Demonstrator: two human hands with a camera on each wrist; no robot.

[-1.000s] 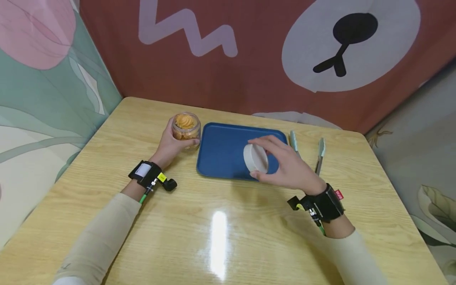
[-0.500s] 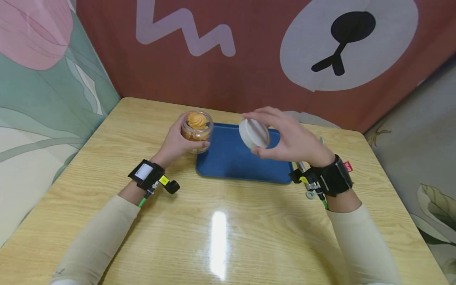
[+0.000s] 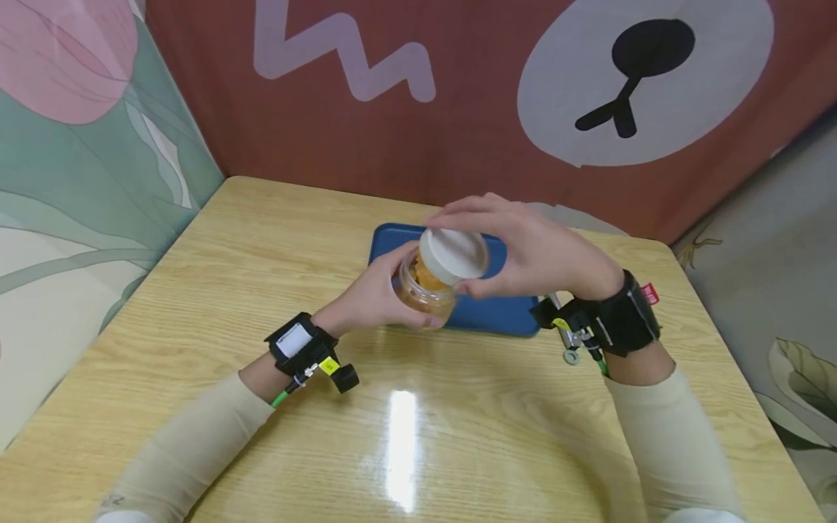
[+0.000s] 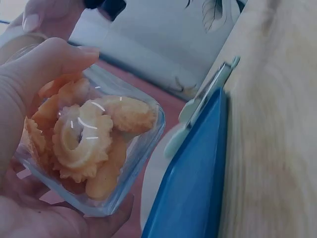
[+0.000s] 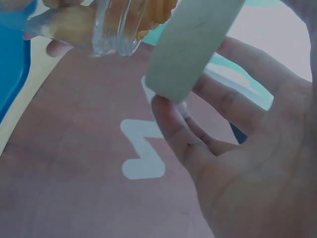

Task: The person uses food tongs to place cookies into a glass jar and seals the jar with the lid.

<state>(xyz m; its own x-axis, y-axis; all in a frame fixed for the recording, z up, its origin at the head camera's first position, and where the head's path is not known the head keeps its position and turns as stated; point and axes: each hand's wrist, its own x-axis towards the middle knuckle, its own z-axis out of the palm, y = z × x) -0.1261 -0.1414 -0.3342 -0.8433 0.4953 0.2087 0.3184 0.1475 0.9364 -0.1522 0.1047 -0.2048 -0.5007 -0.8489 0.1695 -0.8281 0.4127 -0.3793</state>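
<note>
My left hand (image 3: 375,294) grips a clear plastic jar (image 3: 428,294) of golden piped cookies (image 4: 81,141), tilted over the tray's left part. In the left wrist view the thumb and fingers wrap the jar's sides. Between thumb and fingers, my right hand (image 3: 530,250) holds a white round lid (image 3: 454,256) by its edge. The lid is tilted right at the jar's mouth and hides part of the cookies in the head view. From the right wrist view, the lid (image 5: 193,49) stands at an angle just off the threaded neck, with cookies showing in the mouth.
A blue rectangular tray (image 3: 490,316) lies on the wooden table (image 3: 294,450) beneath the hands. Metal tongs with pale green tips (image 4: 181,131) lie to the tray's right, mostly covered by the right wrist in the head view. A printed cloth wall (image 3: 392,160) rises behind the table.
My left hand has lifted the jar and carried it right, over the tray. My right hand has raised the lid and brought it left to the jar's mouth.
</note>
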